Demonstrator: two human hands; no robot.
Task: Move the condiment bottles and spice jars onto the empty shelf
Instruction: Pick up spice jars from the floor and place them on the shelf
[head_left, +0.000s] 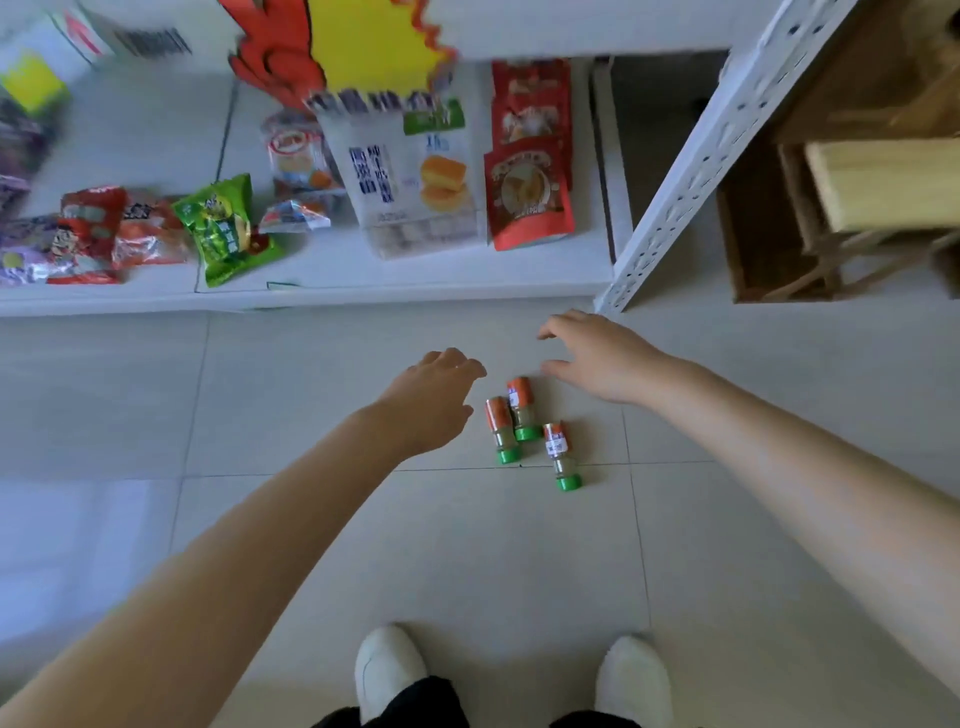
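1. Spice jars (522, 410) sitting on the tiled floor (311, 519) in front of the person's shoes (387, 670): three of them, green caps, orange labels, two touching and the third just beside
2. Jars seeming to be lying on their sides, caps pointing back at the person; not certain
3. Left hand (436, 395) hovering just left of the jars, fingers relaxed and loosely bent, holding nothing
4. Right hand (597, 358) reaching in just beyond them on the right, fingers spread, also empty
5. Judging them small, light and rigid, probably glass: smooth, prone to rolling, cracking if dropped on tile
6. Suggesting pinching round the labelled body, thumb opposing fingers, not the cap
7. Low shelf (363, 270) carrying snack packets (228, 228); empty target shelf not showing
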